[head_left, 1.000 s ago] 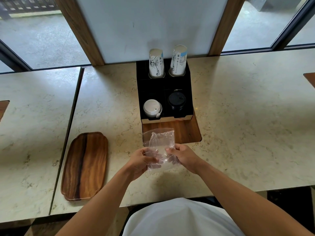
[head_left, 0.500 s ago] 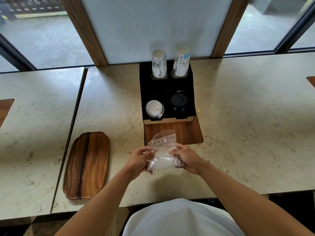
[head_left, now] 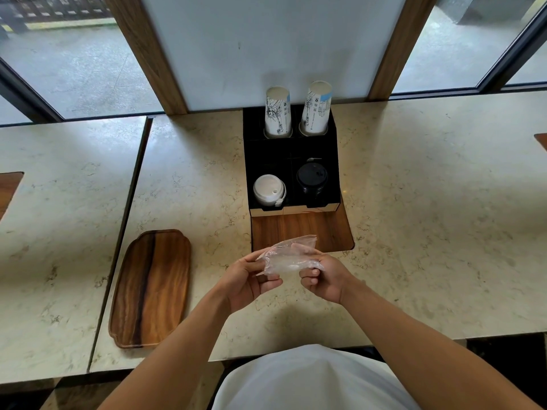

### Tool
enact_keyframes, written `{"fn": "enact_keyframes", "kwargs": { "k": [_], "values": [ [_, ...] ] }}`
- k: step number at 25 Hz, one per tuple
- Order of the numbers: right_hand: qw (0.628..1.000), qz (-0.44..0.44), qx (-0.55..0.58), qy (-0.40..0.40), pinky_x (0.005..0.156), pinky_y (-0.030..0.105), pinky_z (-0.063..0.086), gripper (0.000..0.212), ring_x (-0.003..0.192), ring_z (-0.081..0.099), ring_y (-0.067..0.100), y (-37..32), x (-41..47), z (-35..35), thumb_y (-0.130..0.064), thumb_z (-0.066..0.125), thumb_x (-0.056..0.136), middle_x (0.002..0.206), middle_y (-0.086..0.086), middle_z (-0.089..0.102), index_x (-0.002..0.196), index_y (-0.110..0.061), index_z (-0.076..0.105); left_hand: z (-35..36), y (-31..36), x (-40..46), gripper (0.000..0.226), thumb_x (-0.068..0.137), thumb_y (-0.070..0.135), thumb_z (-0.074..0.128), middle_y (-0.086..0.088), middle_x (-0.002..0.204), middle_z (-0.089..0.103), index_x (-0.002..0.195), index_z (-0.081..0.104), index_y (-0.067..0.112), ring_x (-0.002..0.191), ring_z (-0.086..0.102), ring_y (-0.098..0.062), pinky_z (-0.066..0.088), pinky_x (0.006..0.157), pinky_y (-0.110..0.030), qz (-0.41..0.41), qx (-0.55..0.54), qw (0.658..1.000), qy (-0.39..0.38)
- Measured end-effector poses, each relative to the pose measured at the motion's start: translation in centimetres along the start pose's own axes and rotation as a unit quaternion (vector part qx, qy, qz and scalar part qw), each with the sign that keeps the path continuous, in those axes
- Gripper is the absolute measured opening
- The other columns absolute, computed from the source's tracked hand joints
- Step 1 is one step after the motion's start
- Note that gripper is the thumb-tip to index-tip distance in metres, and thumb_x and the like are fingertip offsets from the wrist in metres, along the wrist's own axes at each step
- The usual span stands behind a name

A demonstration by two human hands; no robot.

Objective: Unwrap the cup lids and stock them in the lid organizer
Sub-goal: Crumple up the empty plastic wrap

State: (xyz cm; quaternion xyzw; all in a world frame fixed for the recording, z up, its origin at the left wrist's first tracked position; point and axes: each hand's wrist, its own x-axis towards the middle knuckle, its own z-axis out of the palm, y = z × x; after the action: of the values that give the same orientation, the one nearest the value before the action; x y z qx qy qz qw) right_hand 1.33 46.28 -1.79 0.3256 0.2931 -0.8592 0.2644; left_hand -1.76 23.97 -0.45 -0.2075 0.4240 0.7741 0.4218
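At lower centre, the left hand point(head_left: 250, 278) and right hand point(head_left: 324, 278), each pinching the clear plastic wrapper point(head_left: 288, 255), have flattened it from upright to crumpled, suggesting it is empty while white lids point(head_left: 268, 189) and black lids point(head_left: 312, 179) sit in the organizer point(head_left: 291, 155).

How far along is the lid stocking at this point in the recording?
Done, it seems: white lids and black lids sit in the organizer's front slots. In hand: the left hand and right hand both hold a clear wrapper that looks empty. Left: probably only discarding that wrapper.
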Motion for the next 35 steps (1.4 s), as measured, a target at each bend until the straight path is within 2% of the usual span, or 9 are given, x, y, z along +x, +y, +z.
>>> {"fn": "enact_keyframes", "kwargs": {
  "k": [6, 10, 13, 15, 20, 24, 27, 31, 35],
  "values": [
    [0.998, 0.011, 0.055, -0.041, 0.038, 0.022, 0.039, 0.046, 0.04, 0.041, 0.008, 0.2, 0.4, -0.1, -0.002, 0.037, 0.102, 0.058, 0.004, 0.047, 0.138, -0.015, 0.063, 0.3, 0.2, 0.4, 0.046, 0.096, -0.012, 0.042, -0.022, 0.107, 0.075, 0.123, 0.073, 0.007, 0.076, 0.075, -0.031, 0.064, 0.07, -0.04, 0.0, -0.056, 0.998, 0.004],
    [0.995, -0.006, 0.045, -0.089, 0.043, 0.026, 0.043, 0.031, 0.043, 0.047, 0.011, 0.3, 0.4, 0.2, 0.0, 0.053, 0.089, 0.063, 0.009, 0.055, 0.108, -0.005, 0.078, 0.1, 0.4, 0.6, 0.041, 0.083, -0.004, 0.043, -0.03, 0.117, 0.069, 0.108, 0.076, -0.004, 0.086, 0.075, -0.038, 0.064, 0.069, -0.042, -0.016, -0.065, 0.998, 0.0],
    [0.996, -0.022, -0.04, -0.073, 0.046, 0.031, 0.045, 0.014, 0.046, 0.048, 0.015, 0.3, 0.3, 0.6, -0.005, 0.061, 0.088, 0.071, 0.014, 0.06, 0.098, 0.0, 0.07, -0.1, 0.6, 0.5, 0.034, 0.078, 0.02, 0.057, -0.026, 0.121, 0.066, 0.096, 0.077, -0.001, 0.089, 0.075, -0.038, 0.063, 0.07, -0.046, -0.04, -0.018, 0.999, 0.012],
    [0.995, -0.025, -0.075, -0.058, 0.047, 0.032, 0.046, 0.014, 0.05, 0.049, 0.019, 0.0, 0.3, 0.5, -0.004, 0.05, 0.093, 0.078, 0.019, 0.064, 0.096, -0.001, 0.063, -0.5, 0.9, 0.6, 0.037, 0.085, 0.038, 0.067, -0.024, 0.124, 0.064, 0.101, 0.077, 0.007, 0.095, 0.074, -0.039, 0.061, 0.079, -0.051, -0.068, 0.035, 0.997, 0.014],
    [0.99, -0.006, -0.124, -0.068, 0.045, 0.031, 0.046, 0.017, 0.058, 0.053, 0.021, -0.9, 0.0, -0.1, -0.002, 0.042, 0.093, 0.077, 0.017, 0.063, 0.099, -0.002, 0.058, -1.6, 1.1, 0.2, 0.06, 0.096, 0.063, 0.054, -0.025, 0.126, 0.069, 0.134, 0.066, 0.017, 0.106, 0.07, -0.039, 0.059, 0.086, -0.051, -0.126, 0.069, 0.989, -0.031],
    [0.958, 0.025, -0.254, -0.128, 0.067, 0.037, 0.053, 0.028, 0.078, 0.061, 0.025, -1.2, 0.1, 0.0, -0.007, 0.048, 0.09, 0.095, 0.016, 0.067, 0.1, -0.007, 0.074, -0.8, 0.1, -0.6, 0.061, 0.082, 0.034, 0.081, -0.02, 0.113, 0.072, 0.129, 0.063, -0.001, 0.094, 0.073, -0.031, 0.06, 0.081, -0.044, -0.138, 0.158, 0.974, -0.088],
    [0.961, 0.018, -0.248, -0.12, 0.085, 0.042, 0.059, 0.037, 0.101, 0.067, 0.03, -1.0, 0.4, -0.1, -0.014, 0.058, 0.091, 0.12, 0.017, 0.07, 0.125, -0.009, 0.07, -0.3, -0.3, -0.6, 0.038, 0.082, 0.008, 0.08, -0.019, 0.109, 0.072, 0.117, 0.069, -0.002, 0.089, 0.073, -0.027, 0.061, 0.078, -0.039, -0.095, 0.147, 0.981, -0.089],
    [0.993, 0.002, -0.114, -0.032, 0.088, 0.044, 0.056, 0.068, 0.104, 0.065, 0.033, -1.0, 0.3, -0.7, -0.023, 0.075, 0.075, 0.13, 0.023, 0.063, 0.139, -0.007, 0.059, 0.0, -0.5, -0.2, 0.041, 0.078, -0.005, 0.078, -0.023, 0.119, 0.069, 0.117, 0.066, -0.001, 0.093, 0.072, -0.033, 0.06, 0.086, -0.047, -0.025, 0.134, 0.99, 0.033],
    [0.968, 0.036, -0.246, -0.025, 0.087, 0.041, 0.057, 0.069, 0.105, 0.066, 0.031, 0.0, -0.3, -0.5, -0.057, 0.073, 0.083, 0.122, 0.022, 0.066, 0.135, -0.012, 0.061, 0.6, -0.8, 0.2, 0.033, 0.077, -0.003, 0.081, -0.025, 0.12, 0.069, 0.106, 0.066, 0.001, 0.092, 0.074, -0.036, 0.063, 0.072, -0.043, 0.039, 0.11, 0.985, 0.129]
  ]
}}
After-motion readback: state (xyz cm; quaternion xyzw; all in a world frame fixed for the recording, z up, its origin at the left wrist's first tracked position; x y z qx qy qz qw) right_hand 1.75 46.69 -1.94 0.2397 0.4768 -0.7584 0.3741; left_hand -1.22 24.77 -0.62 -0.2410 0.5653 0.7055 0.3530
